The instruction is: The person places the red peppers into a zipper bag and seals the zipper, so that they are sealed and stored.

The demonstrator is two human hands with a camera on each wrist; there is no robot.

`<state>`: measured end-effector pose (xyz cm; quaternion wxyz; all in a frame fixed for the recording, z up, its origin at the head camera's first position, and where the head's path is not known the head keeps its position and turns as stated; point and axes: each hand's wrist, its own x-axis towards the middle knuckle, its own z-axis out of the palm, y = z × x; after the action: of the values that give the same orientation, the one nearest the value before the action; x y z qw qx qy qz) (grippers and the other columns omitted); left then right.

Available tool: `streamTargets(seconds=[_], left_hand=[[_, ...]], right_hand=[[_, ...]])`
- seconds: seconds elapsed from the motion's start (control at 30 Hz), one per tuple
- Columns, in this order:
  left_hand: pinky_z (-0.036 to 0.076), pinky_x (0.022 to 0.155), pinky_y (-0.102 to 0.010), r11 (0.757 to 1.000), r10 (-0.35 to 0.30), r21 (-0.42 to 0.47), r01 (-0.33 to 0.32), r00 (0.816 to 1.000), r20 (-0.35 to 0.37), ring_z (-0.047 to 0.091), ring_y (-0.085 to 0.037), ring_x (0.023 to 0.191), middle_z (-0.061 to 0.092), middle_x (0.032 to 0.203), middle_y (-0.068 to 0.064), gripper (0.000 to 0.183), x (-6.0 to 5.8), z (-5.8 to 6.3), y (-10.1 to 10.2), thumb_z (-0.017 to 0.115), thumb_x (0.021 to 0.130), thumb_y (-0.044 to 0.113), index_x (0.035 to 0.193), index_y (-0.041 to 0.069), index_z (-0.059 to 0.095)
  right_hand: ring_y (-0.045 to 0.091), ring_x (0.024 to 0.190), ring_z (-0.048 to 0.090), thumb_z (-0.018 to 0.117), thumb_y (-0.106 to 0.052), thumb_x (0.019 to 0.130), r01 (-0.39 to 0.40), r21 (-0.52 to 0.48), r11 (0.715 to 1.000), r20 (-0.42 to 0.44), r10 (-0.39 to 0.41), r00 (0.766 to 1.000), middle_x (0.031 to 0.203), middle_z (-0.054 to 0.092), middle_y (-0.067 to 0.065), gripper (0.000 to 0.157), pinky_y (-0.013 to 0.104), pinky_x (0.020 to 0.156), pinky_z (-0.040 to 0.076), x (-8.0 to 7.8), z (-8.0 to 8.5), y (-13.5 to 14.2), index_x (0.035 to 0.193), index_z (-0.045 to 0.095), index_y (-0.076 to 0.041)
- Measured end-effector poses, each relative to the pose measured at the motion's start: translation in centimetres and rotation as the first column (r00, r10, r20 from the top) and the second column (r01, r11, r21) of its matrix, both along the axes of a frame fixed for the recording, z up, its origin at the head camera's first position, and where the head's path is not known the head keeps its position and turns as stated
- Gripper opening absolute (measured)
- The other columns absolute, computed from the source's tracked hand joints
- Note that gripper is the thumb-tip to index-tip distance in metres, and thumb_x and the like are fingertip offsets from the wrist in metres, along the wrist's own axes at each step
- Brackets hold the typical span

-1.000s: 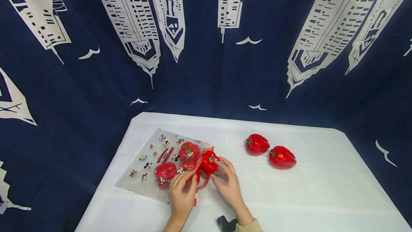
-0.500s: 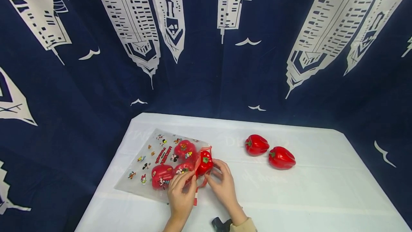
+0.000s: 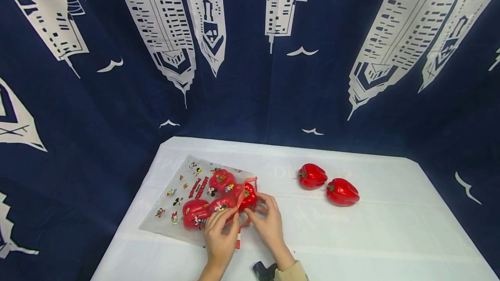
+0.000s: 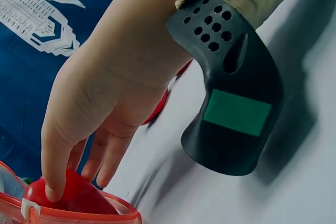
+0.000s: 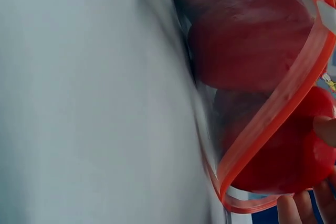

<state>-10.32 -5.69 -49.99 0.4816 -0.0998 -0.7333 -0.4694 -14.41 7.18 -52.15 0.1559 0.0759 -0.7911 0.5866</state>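
Observation:
A clear plastic bag [image 3: 160, 224] with cartoon prints and a red-orange rim lies at the table's left, its opening to the right. Three red bell peppers show through it, one near the top [image 3: 222, 180], one at lower left [image 3: 196, 214]. My left hand [image 3: 220, 233] pinches the rim at the opening. With thumb and fingers my right hand [image 3: 269, 220] grips another red bell pepper [image 3: 249, 196], mostly inside the mouth. In the right wrist view this pepper [image 5: 283, 156] sits behind the rim, fingertips [image 5: 302, 208] below it. The left wrist view shows the pepper [image 4: 84, 203] under the right hand's finger.
Two more red bell peppers, one [image 3: 312, 176] slightly farther back and one [image 3: 342, 192] to its right, lie on the white table [image 3: 383, 229]. A black wrist mount [image 3: 263, 271] sits at the right wrist. Behind the table hangs a dark blue printed cloth [image 3: 250, 107].
My right hand has moved left, carrying the bell pepper farther into the bag's opening. The peppers inside have shifted slightly left. My left hand keeps its place on the rim.

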Motion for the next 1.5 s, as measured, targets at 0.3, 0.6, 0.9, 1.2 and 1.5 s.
streamTargets(seconds=[0.3,0.6,0.9,1.2,1.5], left_hand=[[0.040,0.069,-0.025,1.000,0.001,-0.006,-0.001,1.000,0.003,0.062,-0.019,0.077,0.071,0.087,-0.002,0.028,0.0,0.0,0.0,0.076,0.066,-0.006,0.090,0.008,0.074],[0.041,0.070,-0.026,1.000,0.007,-0.009,-0.007,1.000,0.023,0.063,-0.019,0.077,0.071,0.088,-0.002,0.028,0.2,0.1,0.2,0.076,0.066,-0.006,0.090,0.008,0.074],[0.042,0.069,-0.023,1.000,0.008,-0.016,-0.007,0.999,0.046,0.062,-0.016,0.078,0.071,0.089,0.000,0.027,0.1,0.0,0.2,0.076,0.067,-0.006,0.090,0.008,0.074],[0.041,0.071,-0.025,1.000,-0.002,-0.007,0.003,0.999,0.037,0.062,-0.017,0.078,0.071,0.089,-0.001,0.026,0.0,-0.1,0.2,0.075,0.068,-0.005,0.090,0.008,0.074],[0.042,0.075,-0.028,1.000,-0.005,-0.002,0.005,1.000,0.025,0.064,-0.021,0.079,0.071,0.089,-0.003,0.027,0.1,0.0,0.2,0.075,0.068,-0.006,0.090,0.008,0.074]], right_hand=[[0.022,0.091,0.059,0.079,-0.014,0.076,0.035,0.021,0.999,0.000,-0.035,0.999,0.101,0.059,0.004,0.042,0.033,0.076,0.054,-0.2,0.0,-0.4,0.113,0.060,-0.005],[0.021,0.075,0.065,0.078,-0.017,0.078,0.051,0.011,0.999,0.100,-0.051,0.994,0.095,0.059,0.012,0.042,0.023,0.062,0.054,-0.8,0.0,-0.9,0.109,0.056,-0.001],[0.030,0.084,0.066,0.071,-0.002,0.081,-0.084,-0.045,0.995,0.112,0.088,0.990,0.103,0.059,0.020,0.040,0.026,0.068,0.054,-0.1,1.3,-0.4,0.117,0.054,0.007],[0.045,0.093,0.061,0.068,0.001,0.082,-0.168,-0.022,0.986,0.067,0.169,0.983,0.107,0.059,0.031,0.049,0.047,0.077,0.052,0.8,3.7,0.1,0.126,0.048,0.013],[0.043,0.095,0.061,0.067,0.002,0.082,-0.131,-0.018,0.991,0.055,0.132,0.990,0.113,0.059,0.029,0.042,0.042,0.077,0.053,0.6,3.2,1.7,0.121,0.054,0.010]])
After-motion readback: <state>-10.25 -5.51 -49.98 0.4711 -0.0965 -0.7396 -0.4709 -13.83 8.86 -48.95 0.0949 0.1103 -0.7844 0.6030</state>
